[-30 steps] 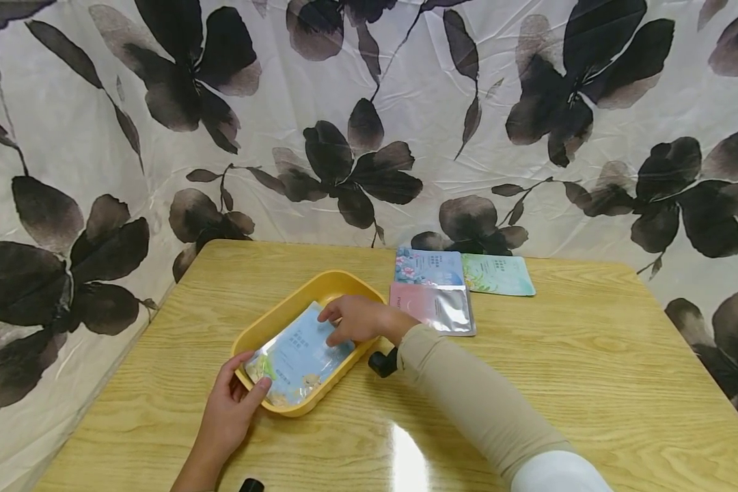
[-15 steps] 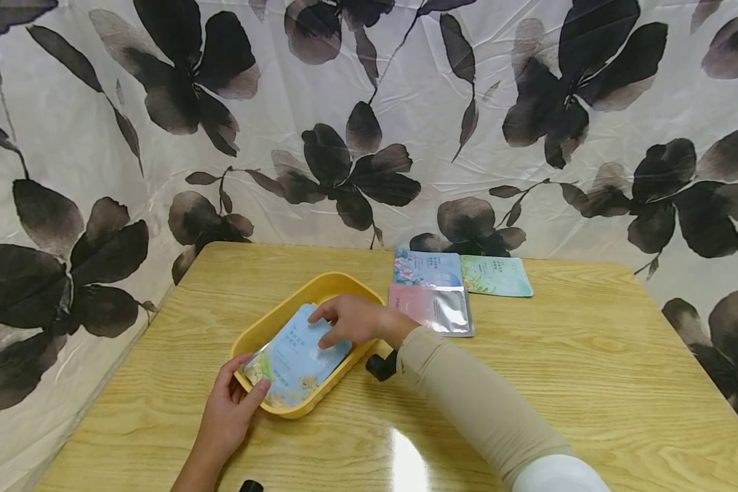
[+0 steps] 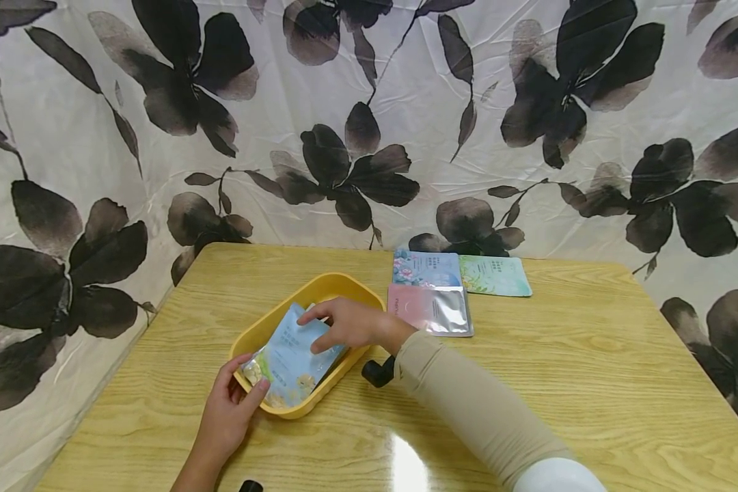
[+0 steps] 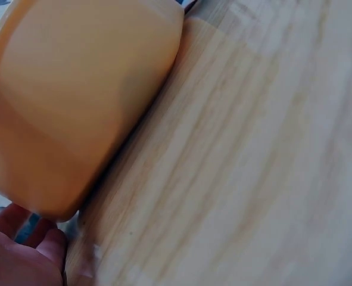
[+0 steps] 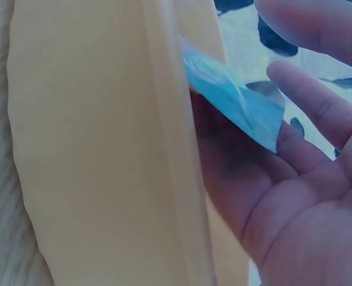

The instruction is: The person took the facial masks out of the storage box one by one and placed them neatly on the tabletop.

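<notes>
A yellow plastic basket sits on the table, and my left hand grips its near left corner, thumb over the rim. In the left wrist view my fingers lie against the basket's outer wall. Inside lies a light blue sheet mask packet. My right hand reaches over the basket's right side and holds this packet, index finger and thumb spread over its upper part. The right wrist view shows the packet's edge bent up toward my palm; part of the grip is hidden.
Several more sheet mask packets lie at the table's back: a blue floral one, a green one and a pink and silver one. A black object shows beneath my right wrist. A floral cloth hangs behind the table.
My right hand has moved slightly left, and the light blue packet has shifted and turned left with it, uncovering something beneath its right edge. My left hand has stayed on the basket.
</notes>
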`<action>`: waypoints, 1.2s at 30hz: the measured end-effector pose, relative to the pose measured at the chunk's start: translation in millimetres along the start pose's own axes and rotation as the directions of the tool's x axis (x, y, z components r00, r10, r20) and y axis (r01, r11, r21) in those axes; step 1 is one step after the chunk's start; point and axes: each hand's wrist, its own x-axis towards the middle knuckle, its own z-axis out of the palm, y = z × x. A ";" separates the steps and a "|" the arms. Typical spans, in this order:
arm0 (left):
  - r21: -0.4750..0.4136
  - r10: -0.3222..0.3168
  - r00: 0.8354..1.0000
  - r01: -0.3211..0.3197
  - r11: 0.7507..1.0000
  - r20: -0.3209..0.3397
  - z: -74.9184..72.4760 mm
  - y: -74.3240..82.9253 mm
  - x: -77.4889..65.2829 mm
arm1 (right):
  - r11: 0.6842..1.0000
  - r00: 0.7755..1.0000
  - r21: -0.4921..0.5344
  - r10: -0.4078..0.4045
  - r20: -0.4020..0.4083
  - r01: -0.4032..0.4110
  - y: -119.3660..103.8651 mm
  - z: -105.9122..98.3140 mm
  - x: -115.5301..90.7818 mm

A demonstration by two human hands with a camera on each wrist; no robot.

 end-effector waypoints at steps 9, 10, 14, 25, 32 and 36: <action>-0.027 0.005 1.000 -0.005 1.000 0.004 1.2 0.8 0.9 | 0.999 1.000 -0.043 0.024 0.000 -0.024 -3.4 12.5 2.2; -0.028 0.005 1.000 -0.005 1.000 0.001 1.6 1.1 1.1 | 0.999 1.000 -0.043 0.026 0.002 -0.026 -3.6 13.9 2.0; -0.021 0.008 1.000 -0.008 1.000 0.002 0.9 1.0 0.7 | 0.998 0.999 -0.049 0.030 0.015 -0.029 -6.0 18.7 0.6; -0.008 -0.020 1.000 0.020 1.000 0.013 0.3 -1.6 0.4 | 0.979 0.999 -0.199 0.041 -0.025 -0.045 -12.9 30.3 -3.7; 0.002 -0.013 1.000 0.013 1.000 0.005 -0.2 -0.9 -0.8 | 0.989 0.994 -0.145 0.008 -0.107 -0.024 -8.5 22.1 -16.6; -0.002 -0.009 1.000 0.009 1.000 0.005 -0.2 -0.2 -0.4 | 0.996 0.986 -0.088 -0.010 -0.164 -0.004 -4.5 12.9 -25.6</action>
